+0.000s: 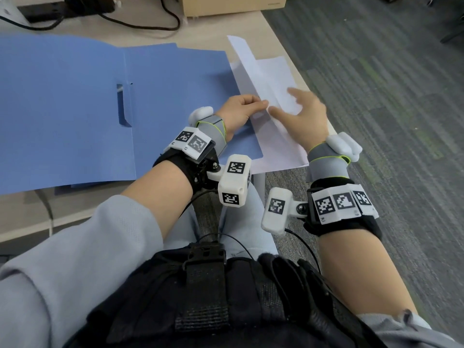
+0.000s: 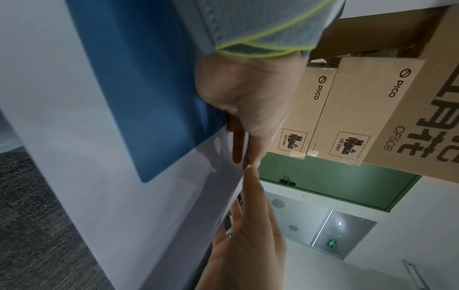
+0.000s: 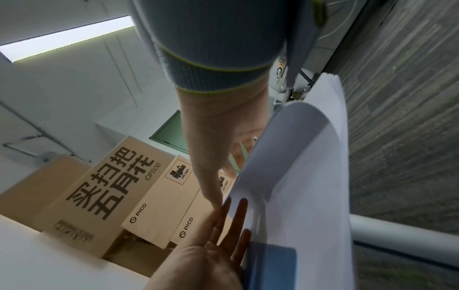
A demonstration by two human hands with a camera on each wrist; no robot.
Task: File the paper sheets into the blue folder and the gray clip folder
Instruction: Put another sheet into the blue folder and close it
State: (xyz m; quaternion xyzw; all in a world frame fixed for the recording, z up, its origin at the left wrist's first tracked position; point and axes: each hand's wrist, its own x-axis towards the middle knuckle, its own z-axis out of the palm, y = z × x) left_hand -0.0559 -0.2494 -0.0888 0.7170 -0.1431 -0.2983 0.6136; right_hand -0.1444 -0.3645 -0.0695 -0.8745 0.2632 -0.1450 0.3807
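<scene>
At frame centre, the left hand (image 1: 238, 114) pinches the white paper sheets (image 1: 273, 136), which overlap the open blue folder (image 1: 75, 109) on the table (image 1: 221, 28); the right hand (image 1: 305, 119) lies spread on them.

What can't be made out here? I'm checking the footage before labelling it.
- Gray clip folder: in no view.
- Number of paper sheets: the stack overlaps, and the right hand covers part of it in the head view.
- Left hand grip: fingertips hidden at the paper's edge; wrist view blurred.
- Blue folder: left side cut off by the head view's edge.
- Cardboard boxes: cut off by the left wrist view's edge.
</scene>
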